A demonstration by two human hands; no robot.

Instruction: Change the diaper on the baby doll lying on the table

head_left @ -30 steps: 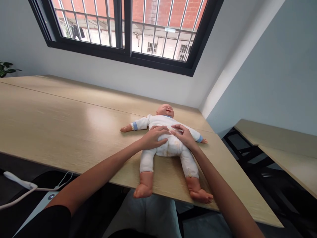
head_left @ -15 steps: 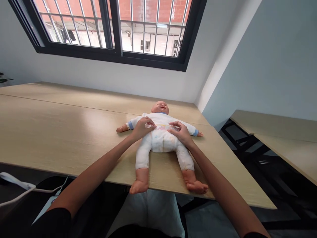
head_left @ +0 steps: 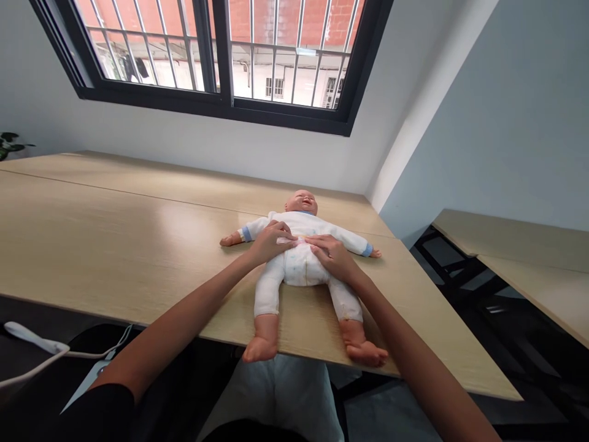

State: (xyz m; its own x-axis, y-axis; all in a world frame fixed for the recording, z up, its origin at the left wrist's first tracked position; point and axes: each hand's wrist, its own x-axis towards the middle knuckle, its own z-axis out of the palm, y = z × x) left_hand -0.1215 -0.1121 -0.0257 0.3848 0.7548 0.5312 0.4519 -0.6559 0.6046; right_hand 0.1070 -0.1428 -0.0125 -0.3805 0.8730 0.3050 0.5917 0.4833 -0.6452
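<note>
A baby doll (head_left: 304,220) in a white long-sleeved top with blue cuffs lies on its back on the table, head away from me and legs toward me. Around its hips is a white diaper (head_left: 301,267) with a faint coloured print, worn over the white leg fabric. My left hand (head_left: 272,241) has its thumb and fingers closed on the diaper's waist edge. From the other side, my right hand (head_left: 334,255) grips the same waist edge, thumb below the fingers. Both sets of fingertips nearly meet at the middle, partly hiding the waistband.
The wooden table (head_left: 115,245) stands against the wall beneath a barred window (head_left: 221,104). The doll's feet reach its front edge. A second table (head_left: 529,270) is to the right. A white cable (head_left: 37,341) hangs at lower left, and plant leaves (head_left: 11,144) show at far left.
Both hands have moved inward along the diaper's waist, the right one farther, so the gap between them is much smaller. The view has shifted slightly; the doll lies as before.
</note>
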